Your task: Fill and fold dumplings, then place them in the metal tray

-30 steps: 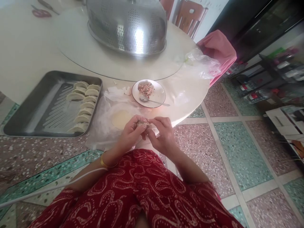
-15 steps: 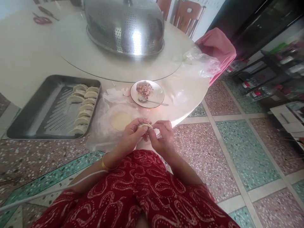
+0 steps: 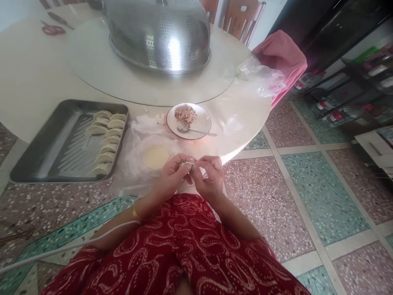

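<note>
Two hands meet just off the near edge of the table (image 3: 46, 78), over the person's lap; the left hand (image 3: 172, 176) cradles a dumpling (image 3: 186, 164) from below while the right hand (image 3: 208, 176) pinches its top edge between thumb and fingertips, so both are closed on the same piece of dough. The step in hand looks like sealing the fold; little of the dumpling shows between the fingers, so how much of the seam remains open cannot be told. A judgement on the next move: it calls for small pinches worked along the rim without squeezing filling out. Just beyond lie a round wrapper (image 3: 156, 156) on plastic, a plate (image 3: 201, 123) of filling with a spoon (image 3: 196, 131), and a metal tray (image 3: 46, 151) holding finished dumplings (image 3: 106, 141).
</note>
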### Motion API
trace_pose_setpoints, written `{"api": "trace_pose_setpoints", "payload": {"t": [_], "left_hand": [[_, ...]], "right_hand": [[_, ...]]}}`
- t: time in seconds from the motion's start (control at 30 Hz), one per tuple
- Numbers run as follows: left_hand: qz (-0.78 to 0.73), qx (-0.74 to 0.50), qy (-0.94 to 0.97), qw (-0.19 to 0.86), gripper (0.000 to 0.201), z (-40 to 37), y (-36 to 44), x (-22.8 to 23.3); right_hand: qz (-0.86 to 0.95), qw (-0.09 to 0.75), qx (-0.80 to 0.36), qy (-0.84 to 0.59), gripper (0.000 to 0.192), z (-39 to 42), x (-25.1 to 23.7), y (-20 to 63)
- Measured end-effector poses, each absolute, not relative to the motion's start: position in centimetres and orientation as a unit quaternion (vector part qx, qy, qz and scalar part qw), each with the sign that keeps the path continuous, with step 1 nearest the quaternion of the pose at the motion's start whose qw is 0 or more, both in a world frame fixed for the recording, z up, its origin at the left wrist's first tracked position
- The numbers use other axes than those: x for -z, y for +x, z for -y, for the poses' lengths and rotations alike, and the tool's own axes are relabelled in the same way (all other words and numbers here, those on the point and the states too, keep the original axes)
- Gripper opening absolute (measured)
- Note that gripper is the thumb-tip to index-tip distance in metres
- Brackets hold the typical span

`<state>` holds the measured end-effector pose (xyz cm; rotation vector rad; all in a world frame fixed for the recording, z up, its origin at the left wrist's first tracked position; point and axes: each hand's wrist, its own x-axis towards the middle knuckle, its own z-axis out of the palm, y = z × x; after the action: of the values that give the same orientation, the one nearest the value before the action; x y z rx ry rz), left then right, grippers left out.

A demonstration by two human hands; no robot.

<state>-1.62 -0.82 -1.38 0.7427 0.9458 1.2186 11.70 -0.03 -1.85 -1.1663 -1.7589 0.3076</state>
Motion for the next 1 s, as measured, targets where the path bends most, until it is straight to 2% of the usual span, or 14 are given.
{"api": "trace_pose_setpoints", "payload": {"t": [0.1, 0.2, 0.27, 0.33, 0.47, 0.63, 0.83, 1.0], "left_hand": [[-0.433, -0.523, 0.349, 0.646, 0.018, 0.8, -1.9, 1.1], [-0.446, -0.476, 0.450, 0.610, 0.014, 1.0, -2.2, 0.7], [-0.444, -0.434, 0.563, 0.546, 0.014, 1.1, -2.3, 0.4], [-0.427, -0.407, 0.665, 0.458, 0.015, 1.1, -2.4, 0.1], [-0.385, -0.382, 0.774, 0.325, 0.013, 0.7, -2.5, -0.3], [-0.321, -0.347, 0.852, 0.223, 0.008, -0.3, -2.9, -1.0], [-0.296, -0.273, 0.890, 0.217, 0.013, -1.3, -2.5, -1.7], [-0.307, -0.236, 0.892, 0.234, 0.020, -2.1, -2.3, -1.6]], "right_hand": [[0.677, 0.491, -0.245, -0.490, 0.022, -0.4, 1.9, 12.2], [0.532, 0.488, -0.511, -0.467, 0.046, -1.2, 1.3, 12.2], [0.405, 0.453, -0.682, -0.407, 0.058, -1.5, 0.7, 11.7], [0.305, 0.433, -0.776, -0.344, 0.061, -1.4, 0.1, 11.1], [0.198, 0.443, -0.830, -0.275, 0.059, -0.9, -0.3, 10.6], [0.165, 0.446, -0.839, -0.264, 0.056, -0.4, -0.1, 11.1], [0.173, 0.425, -0.836, -0.300, 0.066, -0.6, -1.1, 11.5], [0.147, 0.423, -0.834, -0.323, 0.061, -0.8, -0.9, 11.8]]}}
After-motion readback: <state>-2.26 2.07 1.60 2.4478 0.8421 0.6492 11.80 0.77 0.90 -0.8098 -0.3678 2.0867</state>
